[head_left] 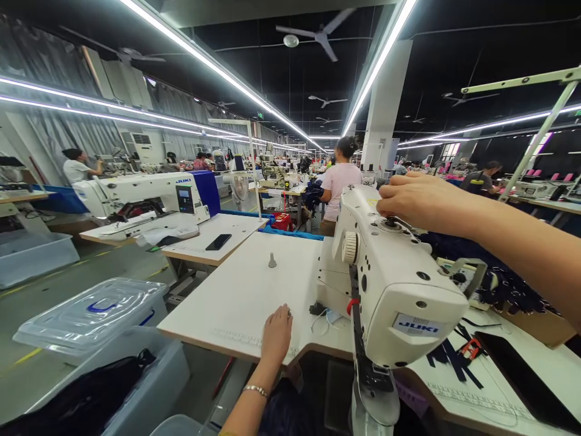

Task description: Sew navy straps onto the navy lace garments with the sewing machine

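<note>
A white JUKI sewing machine [408, 297] stands in front of me, its head toward me. My right hand [411, 197] reaches over its top, fingers bent and closed beside a round metal fitting [391, 225]. Whatever those fingertips grip is hidden. On the white table [240, 284], left of the machine, rests my left hand [276, 333] with its fingers drawn together. A tiny shiny spot shows at its fingertips, too small to name. A grey cone-shaped peg [272, 260] rises from the tabletop farther back.
Dark fabric strips [456, 360], red-handled snips [471, 349] and a black phone-like slab [531, 378] lie right. At left are a second JUKI machine [149, 197], a phone [218, 242], a lidded clear bin [95, 312] and a bin of dark cloth [154, 387]. A person [341, 181] stands ahead.
</note>
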### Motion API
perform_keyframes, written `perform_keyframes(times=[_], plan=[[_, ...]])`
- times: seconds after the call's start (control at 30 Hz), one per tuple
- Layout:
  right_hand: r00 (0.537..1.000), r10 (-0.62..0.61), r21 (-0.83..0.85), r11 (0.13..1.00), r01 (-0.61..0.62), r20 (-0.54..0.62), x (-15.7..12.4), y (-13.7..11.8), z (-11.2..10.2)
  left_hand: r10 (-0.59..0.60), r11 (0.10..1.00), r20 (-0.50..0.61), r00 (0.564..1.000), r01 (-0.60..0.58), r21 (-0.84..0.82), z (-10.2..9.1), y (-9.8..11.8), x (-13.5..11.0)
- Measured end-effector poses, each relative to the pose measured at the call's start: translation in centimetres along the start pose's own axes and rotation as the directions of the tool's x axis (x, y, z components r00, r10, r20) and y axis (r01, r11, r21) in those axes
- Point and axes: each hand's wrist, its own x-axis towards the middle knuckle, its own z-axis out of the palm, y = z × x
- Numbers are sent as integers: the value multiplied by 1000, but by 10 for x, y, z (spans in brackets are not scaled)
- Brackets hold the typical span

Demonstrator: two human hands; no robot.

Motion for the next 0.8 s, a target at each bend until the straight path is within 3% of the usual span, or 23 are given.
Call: perform_keyframes(times=[0.17, 0.27, 0.37, 0.43, 0.6, 0.67, 0.7, 0.77, 0.8], plan=[[995, -98, -57, 994, 98, 6, -14, -2, -6, -3, 998, -12, 1000, 2, -65, 1, -2, 0], [1000, -11, 44, 999, 11, 13, -42, 12, 0, -25, 992, -23, 999, 21, -126, 3, -3, 1], [990, 91, 304, 945, -119, 103, -58, 19, 15, -70, 977, -35, 997, 62, -206, 5, -3, 1], [986, 122, 420, 893, -160, 116, -55, 15, 24, -118, 958, -41, 992, 103, -268, 4, -3, -1], [972, 235, 522, 830, -195, -12, -40, -8, 27, -268, 858, -13, 963, 233, -457, -3, -3, -4], [914, 404, 617, 724, -310, -14, -47, -14, 26, -340, 789, 11, 940, 292, -540, -7, -4, -4], [857, 515, 689, 626, -366, -13, -56, -17, 28, -373, 749, 28, 927, 319, -580, -10, -5, -4], [682, 731, 826, 372, -423, 20, -83, -25, 40, -418, 663, 73, 906, 359, -657, -16, -6, -8], [575, 817, 896, 215, -389, 54, -102, -30, 51, -424, 621, 100, 900, 370, -691, -21, -6, -13]])
